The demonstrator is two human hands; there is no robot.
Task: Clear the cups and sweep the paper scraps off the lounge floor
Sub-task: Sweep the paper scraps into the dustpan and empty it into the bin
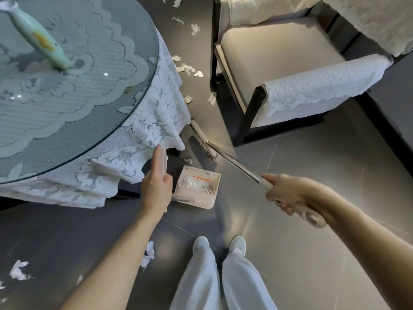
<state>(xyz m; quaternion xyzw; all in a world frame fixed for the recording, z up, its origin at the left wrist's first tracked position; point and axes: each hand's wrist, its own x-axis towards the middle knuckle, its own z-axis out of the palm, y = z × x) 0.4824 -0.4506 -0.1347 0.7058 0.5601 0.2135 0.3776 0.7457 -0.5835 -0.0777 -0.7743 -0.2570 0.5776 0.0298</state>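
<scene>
SWEEPING UP: A person in white trousers [243, 283] and white shoes [201, 243] stands on the dark, glossy lounge floor [312, 198]. Torn paper scraps [19, 270] lie at the near left, and another crumpled piece [148, 256] lies just beside the left forearm.

The left hand [156, 186] holds the upright handle of a pale dustpan [197, 189]. Its forefinger is stretched straight along the handle and the other fingers are tucked round it. The dustpan sits on the floor ahead of the feet and holds white scraps and an orange-printed slip [201, 179].

The right hand [283, 193] is curled tight round the pale grip of a broom [234, 164]. The metal shaft slants down to the brush head [204, 139], which rests on the floor just beside the hanging edge of a lace tablecloth [156, 121]. One small scrap [188, 161] lies between the brush head and the dustpan.

Beyond, at left, the cloth drapes a round glass-topped table [100, 104], which carries a blurred, pale green fish-shaped ornament [38, 39]. At right stands a dark-framed armchair [279, 59] with a cream seat and a white quilted cover [324, 86] over its arm. A trail of scraps [186, 68] runs along the floor between table and armchair to the far edge of the frame.
</scene>
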